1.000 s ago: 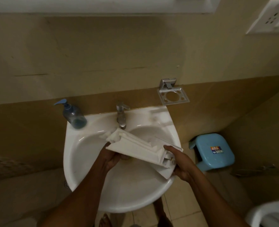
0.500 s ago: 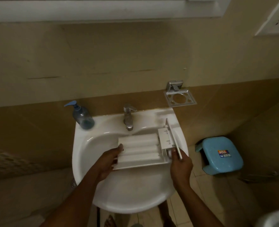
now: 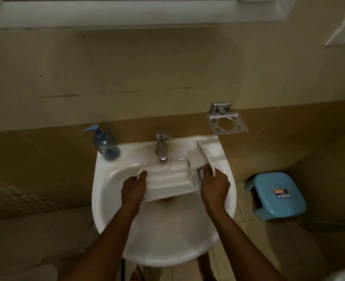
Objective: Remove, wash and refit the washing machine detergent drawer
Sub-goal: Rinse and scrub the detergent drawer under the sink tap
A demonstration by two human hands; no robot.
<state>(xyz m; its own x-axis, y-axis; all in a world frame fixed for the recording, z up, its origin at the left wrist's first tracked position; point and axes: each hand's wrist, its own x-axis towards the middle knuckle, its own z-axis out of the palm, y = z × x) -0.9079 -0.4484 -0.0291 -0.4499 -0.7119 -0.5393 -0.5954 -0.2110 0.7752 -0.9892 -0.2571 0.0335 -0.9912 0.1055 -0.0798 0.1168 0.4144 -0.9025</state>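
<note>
The white detergent drawer (image 3: 167,180) lies upside down across the white sink basin (image 3: 163,240), its ribbed underside facing up, just below the chrome tap (image 3: 162,147). My left hand (image 3: 134,189) grips the drawer's left end, thumb on top. My right hand (image 3: 214,186) holds the right end by the front panel (image 3: 203,153), which stands up towards the sink's back right corner. No water stream is visible at the tap.
A blue pump soap bottle (image 3: 105,144) stands on the sink's back left rim. A metal toothbrush holder (image 3: 226,123) is fixed to the wall at the right. A blue plastic stool (image 3: 277,195) sits on the floor to the right. My bare feet show below the basin.
The drawer went from tilted across the basin to lying level and upside down, then shifted slightly towards the tap. Both hands kept hold of its ends.
</note>
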